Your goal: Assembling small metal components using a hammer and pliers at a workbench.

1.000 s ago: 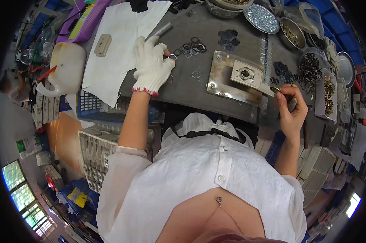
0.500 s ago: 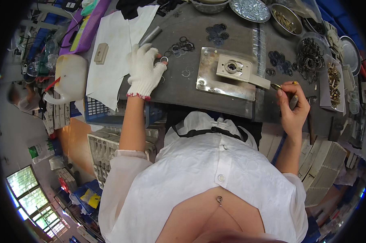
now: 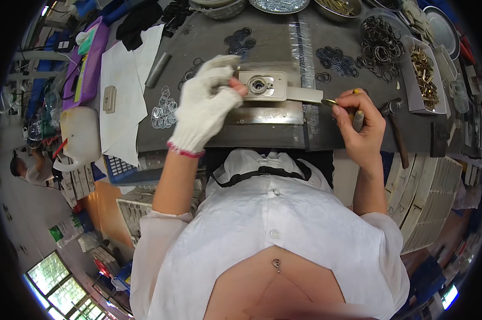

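Observation:
My left hand (image 3: 206,104), in a white knit glove, reaches over the dark workbench (image 3: 198,133). Its pinched fingertips touch the left edge of a beige metal fixture block (image 3: 265,85) with a round hole. The small ring it held earlier is hidden behind the glove. The block rests on a steel plate (image 3: 267,114). My bare right hand (image 3: 361,128) hovers just right of the plate, gripping a thin brass-tipped tool (image 3: 329,101) that points toward the block. A loose pile of silver rings (image 3: 163,109) lies left of my gloved hand.
Dark rings (image 3: 337,58) lie in heaps behind the plate. A bowl of larger rings (image 3: 382,45) and a tray of brass parts (image 3: 425,69) stand at the right. A hammer (image 3: 395,128) lies by my right hand. White paper (image 3: 123,96) and a white jug (image 3: 81,130) are at the left.
My left hand has carried a small ring from the silver ring pile rightward to the fixture block. My right hand has stayed beside the plate with its tool.

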Tool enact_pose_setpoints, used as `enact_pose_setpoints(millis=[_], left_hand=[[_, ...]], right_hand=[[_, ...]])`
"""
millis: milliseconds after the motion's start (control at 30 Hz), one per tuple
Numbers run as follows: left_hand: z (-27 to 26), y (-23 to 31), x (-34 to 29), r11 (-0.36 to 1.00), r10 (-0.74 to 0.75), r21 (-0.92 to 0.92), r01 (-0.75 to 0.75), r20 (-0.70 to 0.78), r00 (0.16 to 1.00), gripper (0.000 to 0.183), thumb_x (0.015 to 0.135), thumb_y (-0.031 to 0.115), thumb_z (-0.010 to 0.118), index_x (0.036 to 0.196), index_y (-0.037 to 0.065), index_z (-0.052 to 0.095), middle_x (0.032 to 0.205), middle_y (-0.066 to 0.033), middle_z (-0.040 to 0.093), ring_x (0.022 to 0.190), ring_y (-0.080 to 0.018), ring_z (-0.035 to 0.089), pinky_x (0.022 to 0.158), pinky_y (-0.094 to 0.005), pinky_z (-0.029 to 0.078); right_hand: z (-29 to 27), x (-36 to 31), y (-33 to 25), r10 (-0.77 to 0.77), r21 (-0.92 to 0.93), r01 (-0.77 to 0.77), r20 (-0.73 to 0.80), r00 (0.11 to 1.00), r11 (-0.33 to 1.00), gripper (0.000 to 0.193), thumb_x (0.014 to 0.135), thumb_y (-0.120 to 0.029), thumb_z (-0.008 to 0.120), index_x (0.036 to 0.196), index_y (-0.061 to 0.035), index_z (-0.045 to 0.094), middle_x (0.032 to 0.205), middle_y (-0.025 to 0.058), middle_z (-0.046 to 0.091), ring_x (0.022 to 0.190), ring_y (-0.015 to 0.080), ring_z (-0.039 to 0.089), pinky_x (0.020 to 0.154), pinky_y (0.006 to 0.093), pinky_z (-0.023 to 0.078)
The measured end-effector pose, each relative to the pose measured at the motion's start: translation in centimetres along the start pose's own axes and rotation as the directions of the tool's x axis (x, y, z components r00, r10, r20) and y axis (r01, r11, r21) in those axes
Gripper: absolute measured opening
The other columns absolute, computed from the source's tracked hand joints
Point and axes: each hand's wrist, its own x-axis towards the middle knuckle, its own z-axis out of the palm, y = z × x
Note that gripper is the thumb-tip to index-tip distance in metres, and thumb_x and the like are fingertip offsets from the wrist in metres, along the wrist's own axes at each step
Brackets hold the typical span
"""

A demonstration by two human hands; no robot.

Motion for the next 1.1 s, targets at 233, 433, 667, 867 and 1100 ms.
enact_pose_setpoints(millis=[233,433,667,867,1100], left_hand=[[2.1,-1.5,2.3,0.979,0.100,0.179,-0.095,-0.019,0.995,0.013,0.078,0.008,0.067,0.079,-0.005,0.066,0.128,-0.0119,0.055,0.083,-0.0129,0.060,0.070,-0.0246,0.049],[2.4,-2.0,2.3,0.985,0.073,0.158,-0.064,-0.054,0.996,0.014,0.076,0.010,0.068,0.079,-0.004,0.067,0.127,-0.0136,0.056,0.097,-0.0156,0.059,0.075,-0.0261,0.050],[2.1,-2.0,1.9,0.954,0.228,0.209,-0.214,-0.042,0.973,0.012,0.073,0.007,0.068,0.077,-0.004,0.065,0.126,-0.0157,0.057,0.109,-0.0223,0.057,0.087,-0.0308,0.047],[-0.6,-1.9,1.2,0.994,0.107,-0.003,-0.108,-0.144,0.984,0.006,0.073,0.005,0.068,0.075,-0.001,0.067,0.124,-0.0145,0.059,0.125,-0.0271,0.047,0.102,-0.0353,0.039],[-6.7,-5.6,-0.7,0.903,0.112,0.429,-0.022,-0.186,0.976,0.011,0.069,0.007,0.066,0.074,-0.002,0.066,0.109,-0.0159,0.064,0.113,-0.0294,0.056,0.092,-0.0356,0.045]], right_hand=[[-0.4,-0.4,0.1,0.061,0.025,-0.060,-0.015,0.998,0.998,0.010,0.078,0.011,0.062,0.085,0.0035,0.060,0.081,0.0080,0.058,0.069,0.0129,0.053,0.063,0.0241,0.043],[0.8,0.8,-0.2,0.030,-0.025,-0.029,0.031,0.999,0.999,0.010,0.079,0.009,0.062,0.087,0.0021,0.061,0.081,0.0077,0.058,0.072,0.0134,0.054,0.065,0.0245,0.043],[3.7,3.1,-0.6,-0.016,-0.064,0.022,0.094,0.995,0.998,0.011,0.077,0.006,0.064,0.086,0.0010,0.062,0.081,0.0071,0.058,0.074,0.0161,0.055,0.070,0.0268,0.044],[5.9,4.9,0.1,-0.187,-0.143,0.217,0.197,0.962,0.966,0.015,0.073,0.004,0.067,0.087,-0.0024,0.063,0.082,0.0093,0.056,0.073,0.0200,0.057,0.070,0.0287,0.047],[7.1,5.6,-0.2,-0.411,-0.323,0.539,0.386,0.826,0.778,0.024,0.062,-0.002,0.072,0.085,-0.0064,0.066,0.091,0.0085,0.053,0.078,0.0234,0.058,0.062,0.0329,0.049]])
